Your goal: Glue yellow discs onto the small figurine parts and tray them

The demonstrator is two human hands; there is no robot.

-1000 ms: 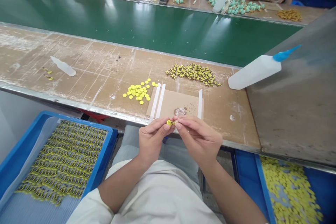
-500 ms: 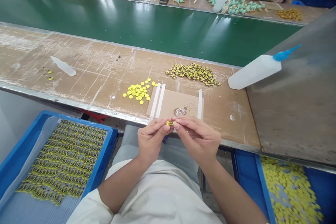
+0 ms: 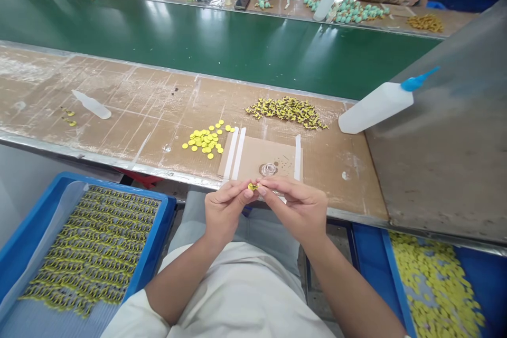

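Just over the table's front edge, my left hand (image 3: 225,210) and my right hand (image 3: 298,206) meet fingertip to fingertip. Between them is a small yellow piece with a dark part (image 3: 252,186), pinched by both; its details are too small to make out. Behind my hands a cardboard sheet (image 3: 253,156) with white tape strips bears a ring-shaped patch of clear glue (image 3: 268,169). Flat yellow discs (image 3: 204,140) lie loosely piled to its left. Farther back is a heap of small yellow and dark brown pieces (image 3: 287,110).
A white squeeze bottle (image 3: 374,108) with a blue nozzle leans by the metal panel (image 3: 443,153). Blue trays flank my lap: the left tray (image 3: 168,222) carries rows of finished-looking pieces, the right tray (image 3: 400,280) yellow discs. Beyond the green belt (image 3: 222,42), other people sit working.
The view has shifted slightly, so most things sit a little farther left. Both hands keep their pinch on the small yellow piece. Across the belt, a co-worker's hand at the far left has moved rightward.
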